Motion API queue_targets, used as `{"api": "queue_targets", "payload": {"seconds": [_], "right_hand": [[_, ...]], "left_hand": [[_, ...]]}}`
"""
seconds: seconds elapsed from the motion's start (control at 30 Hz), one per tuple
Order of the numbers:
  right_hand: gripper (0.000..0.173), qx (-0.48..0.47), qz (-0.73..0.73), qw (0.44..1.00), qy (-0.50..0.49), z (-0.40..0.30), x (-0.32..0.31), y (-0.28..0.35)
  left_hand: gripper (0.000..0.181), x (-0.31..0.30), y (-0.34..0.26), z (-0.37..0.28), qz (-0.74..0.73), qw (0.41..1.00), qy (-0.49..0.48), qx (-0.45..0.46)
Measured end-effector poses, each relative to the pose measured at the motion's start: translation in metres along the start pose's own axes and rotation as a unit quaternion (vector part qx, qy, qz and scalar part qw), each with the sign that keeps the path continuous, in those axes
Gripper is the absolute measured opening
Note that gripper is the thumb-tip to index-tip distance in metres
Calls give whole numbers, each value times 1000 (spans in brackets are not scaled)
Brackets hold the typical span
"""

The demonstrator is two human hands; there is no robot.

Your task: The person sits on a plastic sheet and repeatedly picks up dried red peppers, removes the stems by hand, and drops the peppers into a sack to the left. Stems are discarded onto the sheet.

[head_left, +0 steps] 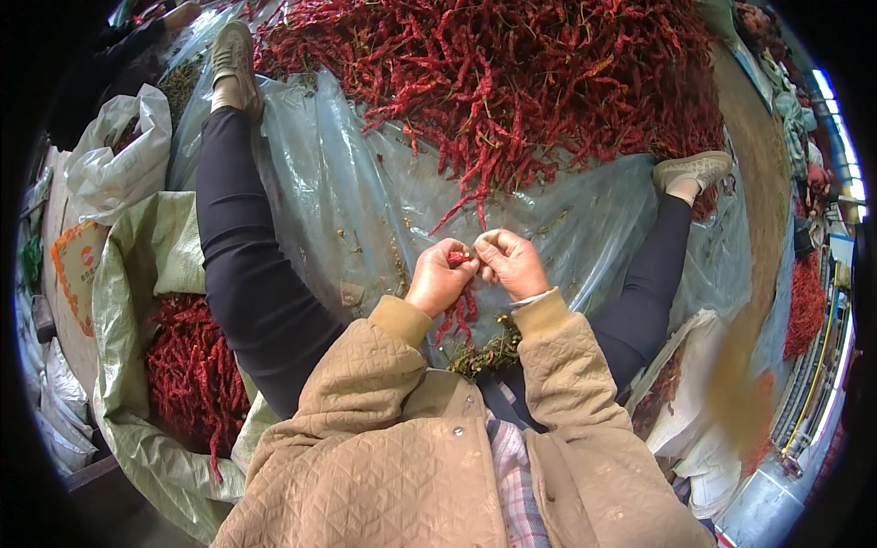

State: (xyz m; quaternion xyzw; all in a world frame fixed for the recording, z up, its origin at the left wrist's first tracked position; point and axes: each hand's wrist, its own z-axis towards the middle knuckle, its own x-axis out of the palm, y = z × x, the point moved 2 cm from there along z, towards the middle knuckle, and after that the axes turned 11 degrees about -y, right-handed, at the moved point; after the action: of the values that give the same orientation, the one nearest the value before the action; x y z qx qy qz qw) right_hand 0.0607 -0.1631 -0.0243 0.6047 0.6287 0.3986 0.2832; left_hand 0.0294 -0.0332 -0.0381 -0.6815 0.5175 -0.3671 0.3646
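My left hand (442,275) is closed around dried red chilies (460,258). One pale stem end pokes out between its thumb and forefinger, and several chili tips (458,314) hang below the palm. Close against that stem end, my right hand (512,263) pinches with thumb and forefinger; the stem itself is mostly hidden by the fingers. Beneath the hands, between my legs, lies a small heap of greenish-brown stems (488,353). A large pile of dried red chilies (521,89) spreads ahead of me on clear plastic sheeting (329,171).
At my left stands an open woven sack (120,329) with red chilies (195,370) inside. A white plastic bag (127,154) sits beyond it. Another pale sack (692,404) with chilies is by my right side. My outstretched legs (240,212) flank the sheeting. Part of another person (147,38) shows at upper left.
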Motion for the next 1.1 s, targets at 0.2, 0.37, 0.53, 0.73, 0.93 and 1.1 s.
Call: {"api": "queue_targets", "payload": {"seconds": [0.2, 0.37, 0.53, 0.73, 0.93, 1.1], "right_hand": [[14, 82, 115, 990, 28, -10, -15, -3], [13, 98, 126, 987, 32, -9, -25, -15], [11, -40, -14, 999, -9, -8, -16, -20], [18, -338, -482, 791, -165, -8, -4, -12], [31, -117, -584, 801, -62, 24, -54, 13], [16, -308, -584, 732, -166, 89, -20, 18]], "left_hand": [[7, -9, -13, -11, -141, 963, 120, -195], [10, -10, -8, -14, -149, 954, 126, -228], [7, -4, -6, -13, -176, 938, 121, -275], [7, 6, 11, -13, -76, 965, 66, -241], [13, -2, 0, -1, -123, 976, 1, -178], [16, -5, -4, 0, -103, 988, -47, -105]]}}
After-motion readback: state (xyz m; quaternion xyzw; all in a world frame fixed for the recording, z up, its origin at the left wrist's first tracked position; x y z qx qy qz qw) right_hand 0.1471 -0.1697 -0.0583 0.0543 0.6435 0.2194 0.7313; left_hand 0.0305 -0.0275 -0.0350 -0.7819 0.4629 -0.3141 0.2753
